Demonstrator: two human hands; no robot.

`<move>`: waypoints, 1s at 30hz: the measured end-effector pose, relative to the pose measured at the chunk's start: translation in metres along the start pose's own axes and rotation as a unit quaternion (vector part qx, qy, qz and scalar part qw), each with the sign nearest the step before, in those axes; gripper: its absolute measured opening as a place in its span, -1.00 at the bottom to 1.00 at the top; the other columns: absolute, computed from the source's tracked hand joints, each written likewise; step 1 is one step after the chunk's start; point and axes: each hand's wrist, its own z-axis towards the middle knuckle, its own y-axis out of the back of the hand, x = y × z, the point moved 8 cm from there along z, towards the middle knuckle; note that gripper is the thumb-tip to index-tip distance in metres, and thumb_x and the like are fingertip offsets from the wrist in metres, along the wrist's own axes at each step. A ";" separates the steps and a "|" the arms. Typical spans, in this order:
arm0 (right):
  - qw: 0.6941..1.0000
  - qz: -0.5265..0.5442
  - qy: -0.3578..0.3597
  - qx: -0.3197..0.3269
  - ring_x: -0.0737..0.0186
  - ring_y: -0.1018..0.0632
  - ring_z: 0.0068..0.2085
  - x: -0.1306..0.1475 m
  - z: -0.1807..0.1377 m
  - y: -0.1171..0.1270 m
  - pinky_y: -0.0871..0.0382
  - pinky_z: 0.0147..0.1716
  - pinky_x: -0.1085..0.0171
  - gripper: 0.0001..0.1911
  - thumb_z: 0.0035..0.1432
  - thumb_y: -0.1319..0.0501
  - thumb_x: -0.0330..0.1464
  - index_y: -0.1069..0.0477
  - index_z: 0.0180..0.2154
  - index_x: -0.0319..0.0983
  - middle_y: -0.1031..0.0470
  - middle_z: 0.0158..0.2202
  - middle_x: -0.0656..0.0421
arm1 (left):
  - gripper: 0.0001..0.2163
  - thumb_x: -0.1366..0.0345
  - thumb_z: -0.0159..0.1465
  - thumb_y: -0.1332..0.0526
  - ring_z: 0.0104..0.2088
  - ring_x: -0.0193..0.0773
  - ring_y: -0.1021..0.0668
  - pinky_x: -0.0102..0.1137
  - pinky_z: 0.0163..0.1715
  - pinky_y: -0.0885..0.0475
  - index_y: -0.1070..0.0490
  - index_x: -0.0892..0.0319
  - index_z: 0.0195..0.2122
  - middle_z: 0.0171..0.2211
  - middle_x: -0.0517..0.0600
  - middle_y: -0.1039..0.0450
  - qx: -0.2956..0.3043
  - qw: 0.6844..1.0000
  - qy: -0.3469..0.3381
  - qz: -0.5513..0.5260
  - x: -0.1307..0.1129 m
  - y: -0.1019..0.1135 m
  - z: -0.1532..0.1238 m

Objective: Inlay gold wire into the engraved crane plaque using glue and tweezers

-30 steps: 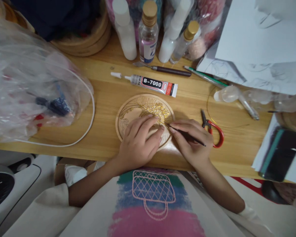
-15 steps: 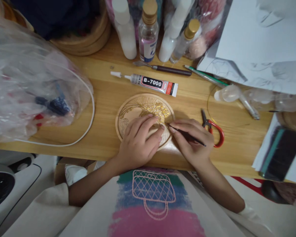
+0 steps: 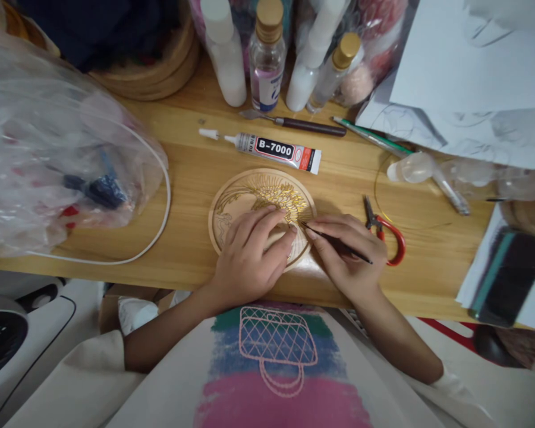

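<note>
A round wooden plaque (image 3: 214, 209) lies flat on the table, with a raised line design filled in part with gold wire (image 3: 289, 199). My left hand (image 3: 252, 255) rests over its lower middle, fingers stretched out and lying on the surface, hiding part of the design. At the plaque's right edge, my right hand (image 3: 352, 252) pinches slim black tweezers (image 3: 345, 249). Their tips touch or hover just over the gold lines; I cannot tell which. Red-handled pliers (image 3: 390, 238) lie just beyond the right hand.
Behind the plaque are a B-7000 glue tube (image 3: 276, 150) and a dark-handled spatula (image 3: 312, 125). Bottles (image 3: 267, 65) stand farther back. Plastic bags (image 3: 71, 148) and a white cable (image 3: 160, 220) occupy the left. Loose gold wire (image 3: 378, 205), paper sheets (image 3: 468, 65) and a phone (image 3: 512, 276) lie right.
</note>
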 end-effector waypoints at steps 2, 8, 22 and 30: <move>1.000 -0.001 0.001 -0.002 0.23 -0.62 -0.24 0.000 0.000 0.000 -0.53 -0.22 0.19 -0.77 0.11 -0.31 -0.54 -0.56 -0.21 -0.13 -0.64 -0.28 0.21 | -0.80 0.39 0.30 -0.17 0.07 -0.03 -0.46 -0.12 0.06 -0.40 -0.47 0.21 -0.07 0.01 0.14 -0.46 0.000 1.000 -0.002 0.001 0.000 0.000 0.000; 1.000 0.002 0.003 -0.002 0.22 -0.62 -0.24 0.000 -0.001 -0.001 -0.53 -0.22 0.19 -0.77 0.10 -0.32 -0.56 -0.55 -0.22 -0.15 -0.64 -0.28 0.18 | -0.79 0.40 0.30 -0.17 0.08 -0.03 -0.45 -0.12 0.07 -0.39 -0.47 0.22 -0.06 0.02 0.15 -0.45 0.005 1.000 0.002 -0.002 0.000 -0.001 0.000; 1.000 -0.001 0.005 -0.001 0.22 -0.63 -0.24 0.002 0.001 0.000 -0.54 -0.21 0.20 -0.78 0.11 -0.31 -0.55 -0.56 -0.23 -0.15 -0.64 -0.28 0.19 | -0.80 0.40 0.29 -0.18 0.05 -0.02 -0.47 -0.11 0.02 -0.45 -0.47 0.22 -0.07 0.00 0.13 -0.45 0.001 1.000 -0.008 0.008 -0.001 0.002 0.002; 1.000 0.000 0.013 0.002 0.23 -0.62 -0.24 0.002 0.000 0.001 -0.52 -0.21 0.20 -0.79 0.11 -0.31 -0.56 -0.55 -0.23 -0.17 -0.64 -0.27 0.17 | -0.79 0.41 0.28 -0.19 0.06 -0.03 -0.46 -0.12 0.05 -0.43 -0.48 0.21 -0.06 0.01 0.13 -0.45 0.011 1.000 -0.007 0.010 -0.001 0.002 0.002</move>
